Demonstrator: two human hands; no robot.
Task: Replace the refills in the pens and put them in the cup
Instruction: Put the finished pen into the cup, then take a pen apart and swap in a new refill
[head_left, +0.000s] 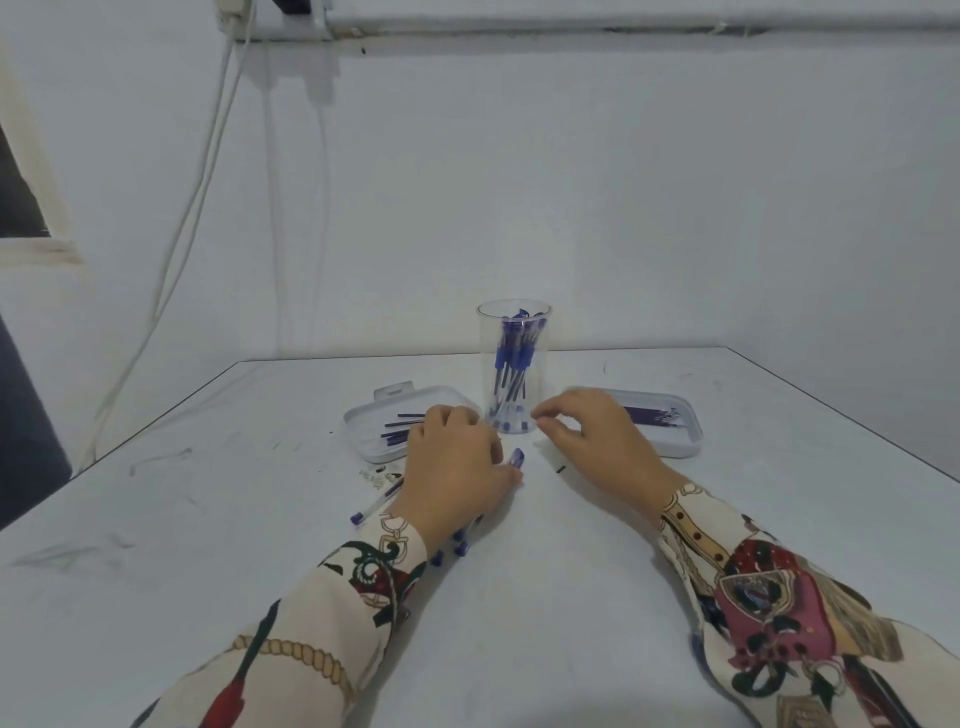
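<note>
Your left hand (453, 467) rests palm-down on the table (571, 597), fingers curled; a blue pen cap (517, 457) sits at its fingertips, whether gripped I cannot tell. Pens (376, 502) lie under and beside that wrist. Your right hand (597, 436) hovers loosely curled, empty. The cup (513, 332), holding pens, stands just beyond both sets of fingertips.

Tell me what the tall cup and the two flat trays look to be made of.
The cup looks like clear, glossy plastic, possibly glass: the blue pens inside show straight through its wall. Both trays, the left tray and the right tray, seem to be white opaque plastic with smooth, rounded, moulded rims.
</note>
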